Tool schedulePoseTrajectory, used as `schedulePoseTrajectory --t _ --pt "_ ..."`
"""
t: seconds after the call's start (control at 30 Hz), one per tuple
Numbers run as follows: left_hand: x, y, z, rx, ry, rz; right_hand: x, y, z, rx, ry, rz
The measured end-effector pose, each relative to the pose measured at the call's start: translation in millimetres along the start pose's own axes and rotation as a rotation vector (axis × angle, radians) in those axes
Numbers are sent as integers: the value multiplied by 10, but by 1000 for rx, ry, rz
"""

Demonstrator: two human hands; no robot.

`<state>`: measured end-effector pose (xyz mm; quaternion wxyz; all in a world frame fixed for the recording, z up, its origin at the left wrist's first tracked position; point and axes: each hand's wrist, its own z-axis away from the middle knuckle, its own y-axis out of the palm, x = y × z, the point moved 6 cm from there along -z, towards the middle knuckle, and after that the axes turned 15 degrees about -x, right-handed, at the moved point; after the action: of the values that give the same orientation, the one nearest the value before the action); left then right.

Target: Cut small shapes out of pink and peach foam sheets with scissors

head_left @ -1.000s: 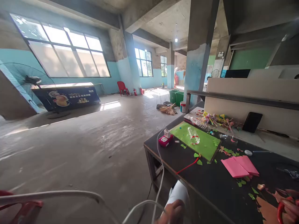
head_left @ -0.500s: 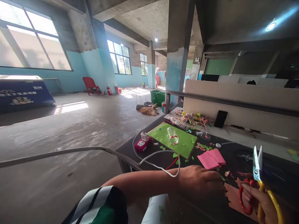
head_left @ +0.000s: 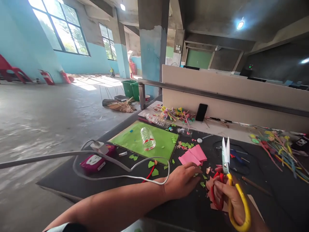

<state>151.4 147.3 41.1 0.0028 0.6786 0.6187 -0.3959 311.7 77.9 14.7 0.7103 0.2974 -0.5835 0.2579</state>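
Your left hand (head_left: 182, 180) shows in the head view palm down, just on the near side of the pink paper (head_left: 194, 154); its fingers are loosely bent, and you cannot tell whether their tips pinch anything. Your right hand (head_left: 231, 199), to the right of the pink paper and nearer you, grips the scissors (head_left: 226, 154) by their handles, blades pointing up, slightly parted, with nothing between them. Coral paper (head_left: 209, 187) lies nearer you than the pink paper, partly hidden by that hand. Left of the pink paper on the tabletop (head_left: 188, 211) lies the green sheet (head_left: 125, 138), bearing a clear bottle piece (head_left: 147, 140). You seem to be between cuts; another would call for paper steadied in your left hand and the blades turned to its edge.
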Motion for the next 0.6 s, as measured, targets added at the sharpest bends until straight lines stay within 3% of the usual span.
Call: schedulePoseTrajectory --t 0.1,0.27,0.6 --pt "70 42 16 9 -133 89 -77 91 31 44 73 -36" --pt "63 93 -1 92 -215 274 -147 90 61 21 34 -18" --pt "110 309 128 286 -645 701 -132 122 93 55 -58 99"
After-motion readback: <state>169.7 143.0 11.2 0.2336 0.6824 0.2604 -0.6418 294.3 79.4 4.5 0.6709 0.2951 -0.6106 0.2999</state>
